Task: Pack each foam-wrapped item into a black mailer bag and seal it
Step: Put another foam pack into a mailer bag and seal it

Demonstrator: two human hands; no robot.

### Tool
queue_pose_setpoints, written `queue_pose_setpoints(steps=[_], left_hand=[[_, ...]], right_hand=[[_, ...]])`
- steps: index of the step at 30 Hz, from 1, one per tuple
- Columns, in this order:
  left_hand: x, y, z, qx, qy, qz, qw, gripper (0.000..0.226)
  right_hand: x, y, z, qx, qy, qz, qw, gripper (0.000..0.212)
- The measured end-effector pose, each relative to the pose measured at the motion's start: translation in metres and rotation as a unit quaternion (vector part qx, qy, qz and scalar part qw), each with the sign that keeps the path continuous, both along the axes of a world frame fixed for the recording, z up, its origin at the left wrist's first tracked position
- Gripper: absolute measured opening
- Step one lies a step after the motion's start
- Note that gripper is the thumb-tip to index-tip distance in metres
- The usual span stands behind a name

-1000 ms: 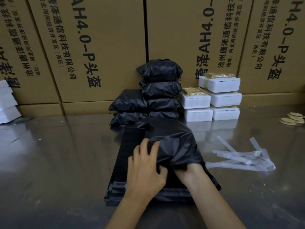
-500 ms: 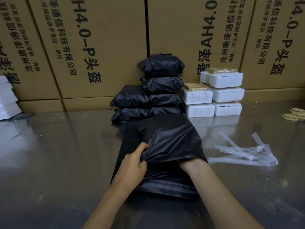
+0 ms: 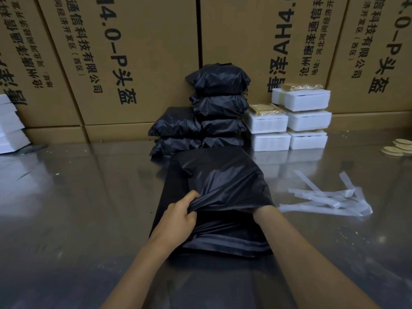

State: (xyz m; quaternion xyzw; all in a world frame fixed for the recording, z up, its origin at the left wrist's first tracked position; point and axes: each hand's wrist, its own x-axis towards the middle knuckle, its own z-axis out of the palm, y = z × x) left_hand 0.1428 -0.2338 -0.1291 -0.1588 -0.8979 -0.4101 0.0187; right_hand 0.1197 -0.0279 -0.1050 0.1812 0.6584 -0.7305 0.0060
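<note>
The left hand (image 3: 180, 216) pinches the upper lip of a black mailer bag (image 3: 225, 186), fingers curled into a bunch of film, knuckles up, lifting the mouth open. The forearm runs in from the near edge of the bench (image 3: 78, 208), slanting up and to the right. The right hand is buried inside the bag past the wrist; only the right forearm (image 3: 296, 246) shows, angling in from the near right corner, so I cannot tell what those fingers are doing. The bag bulges around something inside, but its contents are hidden. Its lower lip with the glossy seal strip lies flat toward the near edge, between the two forearms.

The bag sits on a flat stack of unused black mailers (image 3: 171, 192), at the middle of the bench. Just to its right lies a loose heap of peeled clear liner strips (image 3: 323, 197). Toward the far edge, packed black bags (image 3: 211, 112) stand piled against a wall of printed cardboard cartons (image 3: 145, 63), the right pile higher than the left. Touching them on the right are white foam-wrapped items (image 3: 296, 121), stacked in two columns, tan packets showing on the top ones. At the far right edge lie a few pale round discs (image 3: 399, 147). More white foam blocks (image 3: 10, 126) are stacked at the far left edge.
</note>
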Motion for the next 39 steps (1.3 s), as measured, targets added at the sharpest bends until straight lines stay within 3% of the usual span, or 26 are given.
queue_pose_setpoints(steps=[3, 8, 12, 17, 19, 22, 24, 26, 28, 30, 33, 34, 36, 39], left_hand=[[0.000, -0.001, -0.003, -0.011, 0.006, 0.020, 1.000, 0.042], [0.004, -0.002, 0.000, -0.047, 0.043, 0.078, 0.995, 0.044], [0.014, -0.007, 0.005, -0.116, 0.095, 0.119, 0.982, 0.050], [0.027, -0.027, 0.009, -0.175, 0.156, 0.137, 0.962, 0.068], [0.034, -0.028, 0.011, -0.219, 0.169, 0.143, 0.950, 0.069], [0.038, -0.037, 0.009, -0.279, 0.147, 0.139, 0.939, 0.066], [0.034, -0.050, 0.010, -0.284, 0.055, 0.066, 0.955, 0.052], [0.027, -0.060, 0.027, -0.252, -0.079, -0.045, 0.963, 0.029], [0.017, -0.060, 0.049, -0.187, -0.136, -0.093, 0.968, 0.024], [-0.004, -0.046, 0.069, -0.126, -0.052, -0.056, 0.989, 0.038], [-0.042, -0.007, 0.089, -0.026, 0.009, -0.011, 1.000, 0.057], [-0.055, 0.006, 0.092, -0.016, -0.001, -0.015, 1.000, 0.075], [-0.075, 0.030, 0.086, 0.019, -0.035, -0.029, 0.999, 0.100], [-0.086, 0.044, 0.047, 0.080, -0.116, -0.019, 0.990, 0.110]], right_hand=[[0.001, 0.007, -0.013, 0.066, 0.012, 0.019, 0.998, 0.052], [0.019, 0.003, -0.017, 0.213, -0.086, 0.112, 0.967, 0.069], [0.043, -0.003, -0.018, 0.339, -0.099, 0.238, 0.905, 0.068], [0.070, 0.020, -0.013, 0.416, -0.019, 0.135, 0.899, 0.050], [0.078, 0.022, -0.007, 0.473, 0.001, 0.149, 0.868, 0.044], [0.101, 0.024, 0.009, 0.532, 0.032, 0.231, 0.814, 0.039], [0.119, 0.030, 0.027, 0.519, 0.036, 0.325, 0.789, 0.037], [0.133, 0.034, 0.053, 0.439, 0.034, 0.362, 0.821, 0.024], [0.131, 0.039, 0.077, 0.359, 0.077, 0.297, 0.882, 0.023], [0.111, 0.040, 0.098, 0.364, 0.146, 0.168, 0.905, 0.025], [0.055, 0.037, 0.105, 0.437, 0.221, -0.001, 0.872, 0.013], [0.034, 0.033, 0.101, 0.452, 0.217, -0.017, 0.865, 0.019], [-0.003, 0.027, 0.080, 0.448, 0.177, 0.009, 0.876, 0.052], [-0.025, 0.023, 0.027, 0.368, 0.152, 0.038, 0.916, 0.079]])
